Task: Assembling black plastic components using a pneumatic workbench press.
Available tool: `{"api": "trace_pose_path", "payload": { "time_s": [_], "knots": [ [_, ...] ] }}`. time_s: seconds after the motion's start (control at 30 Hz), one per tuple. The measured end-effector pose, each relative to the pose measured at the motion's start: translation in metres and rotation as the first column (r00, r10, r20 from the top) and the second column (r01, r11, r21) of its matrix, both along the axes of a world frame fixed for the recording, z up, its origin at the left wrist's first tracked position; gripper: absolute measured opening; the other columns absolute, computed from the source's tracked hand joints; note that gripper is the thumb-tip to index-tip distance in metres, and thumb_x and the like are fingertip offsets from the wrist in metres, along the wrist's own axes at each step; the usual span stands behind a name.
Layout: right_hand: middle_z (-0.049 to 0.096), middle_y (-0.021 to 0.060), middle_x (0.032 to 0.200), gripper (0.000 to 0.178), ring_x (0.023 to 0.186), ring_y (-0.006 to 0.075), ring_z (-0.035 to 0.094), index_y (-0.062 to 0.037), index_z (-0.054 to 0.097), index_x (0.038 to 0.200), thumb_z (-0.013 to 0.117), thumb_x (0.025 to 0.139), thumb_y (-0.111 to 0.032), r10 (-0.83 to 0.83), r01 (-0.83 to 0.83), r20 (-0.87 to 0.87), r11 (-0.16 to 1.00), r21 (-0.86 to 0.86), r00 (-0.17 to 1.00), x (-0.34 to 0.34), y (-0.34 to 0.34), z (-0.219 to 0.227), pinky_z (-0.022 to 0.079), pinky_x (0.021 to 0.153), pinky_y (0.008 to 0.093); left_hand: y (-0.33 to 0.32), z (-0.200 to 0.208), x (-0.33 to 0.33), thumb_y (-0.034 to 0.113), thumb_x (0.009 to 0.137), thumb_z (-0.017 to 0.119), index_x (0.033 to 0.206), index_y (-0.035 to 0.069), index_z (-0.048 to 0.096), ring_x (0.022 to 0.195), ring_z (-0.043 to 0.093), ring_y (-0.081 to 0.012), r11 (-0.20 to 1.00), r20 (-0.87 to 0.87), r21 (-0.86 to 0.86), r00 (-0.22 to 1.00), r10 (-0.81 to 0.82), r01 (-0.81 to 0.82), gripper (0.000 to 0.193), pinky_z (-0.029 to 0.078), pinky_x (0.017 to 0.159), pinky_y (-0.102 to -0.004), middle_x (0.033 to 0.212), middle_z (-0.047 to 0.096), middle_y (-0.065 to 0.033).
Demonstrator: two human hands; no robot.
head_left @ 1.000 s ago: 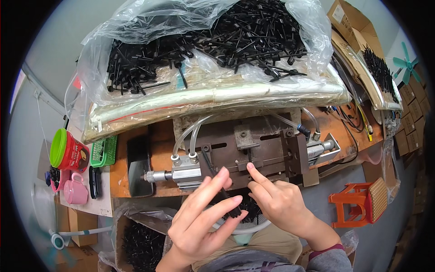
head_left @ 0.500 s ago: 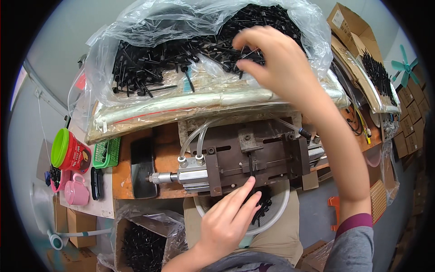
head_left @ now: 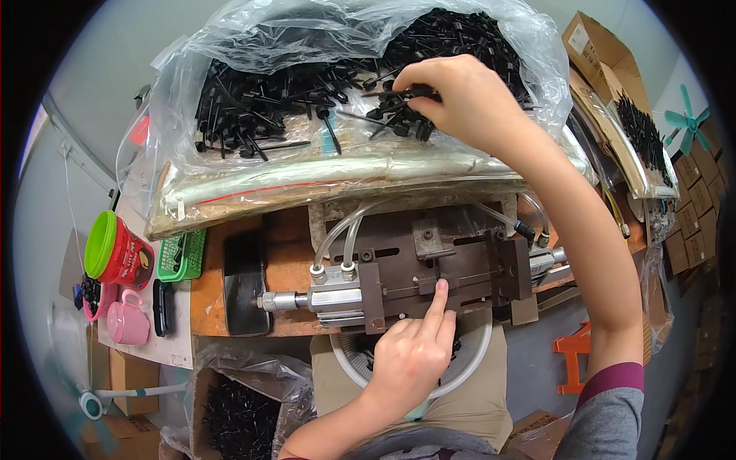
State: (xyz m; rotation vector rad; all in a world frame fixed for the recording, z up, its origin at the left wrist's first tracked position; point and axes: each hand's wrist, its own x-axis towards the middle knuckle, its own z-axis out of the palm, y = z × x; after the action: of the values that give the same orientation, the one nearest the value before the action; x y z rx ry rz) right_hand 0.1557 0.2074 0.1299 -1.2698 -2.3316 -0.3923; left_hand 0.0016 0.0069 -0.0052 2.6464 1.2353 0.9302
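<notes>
My left hand (head_left: 414, 353) reaches up to the front of a dark metal clamping fixture (head_left: 399, 268). Its index finger is stretched out, with the tip at a small black pin (head_left: 438, 267) in the middle of the fixture; the other fingers are partly bent and hold nothing visible. Over the plastic-lined box, my right hand (head_left: 471, 100) has thumb and fingers closed on a thin black stem with a thicker head (head_left: 410, 94). A heap of similar black stemmed parts (head_left: 268, 107) lies around it, so the held part's outline is partly lost.
Silver air cylinders (head_left: 337, 299) with clear hoses flank the fixture. A white-rimmed basket (head_left: 353, 372) sits on my lap below. To the left are a dark phone (head_left: 244, 284), a green basket (head_left: 192, 257), a red tub (head_left: 115, 249) and a pink cup (head_left: 129, 320).
My right hand has moved slightly down and closed on a black part in the heap. The left index finger has risen to the fixture's middle. The whole view has shifted a little.
</notes>
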Motion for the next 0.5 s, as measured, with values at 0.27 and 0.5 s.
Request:
{"api": "trace_pose_path", "payload": {
  "time_s": [0.27, 0.5],
  "knots": [
    [0.074, 0.0078, 0.094, 0.027, 0.085, 0.0151, 0.069, -0.003, 0.073, 0.109, 0.075, 0.085, -0.014, 0.141, -0.261, -0.678, 0.962, -0.077, 0.721, 0.043, -0.026, 0.025, 0.053, 0.08, 0.0275, -0.001, 0.012, -0.003, 0.01, 0.077, 0.079, 0.105, 0.002, 0.069, 0.062, 0.068, -0.0177, 0.992, 0.083, -0.117, 0.996, -0.038, 0.047, 0.031, 0.055, 0.061, -0.0249, 0.128, 0.065, -0.0196],
    [0.073, 0.0181, 0.097, 0.029, 0.075, 0.0205, 0.072, 0.0067, 0.068, 0.112, 0.074, 0.084, 0.003, -0.279, -0.758, -0.909, 0.504, -0.413, 0.31, 0.041, -0.16, -0.031, 0.059, 0.065, 0.0288, 0.006, 0.047, -0.034, -0.004, 0.086, 0.071, 0.149, -0.007, 0.035, 0.1, 0.069, -0.0273, 0.627, 0.888, -0.458, 0.285, 0.362, 0.63, 0.072, 0.063, 0.073, -0.0327, 0.14, 0.051, -0.0268]
  ]
}}
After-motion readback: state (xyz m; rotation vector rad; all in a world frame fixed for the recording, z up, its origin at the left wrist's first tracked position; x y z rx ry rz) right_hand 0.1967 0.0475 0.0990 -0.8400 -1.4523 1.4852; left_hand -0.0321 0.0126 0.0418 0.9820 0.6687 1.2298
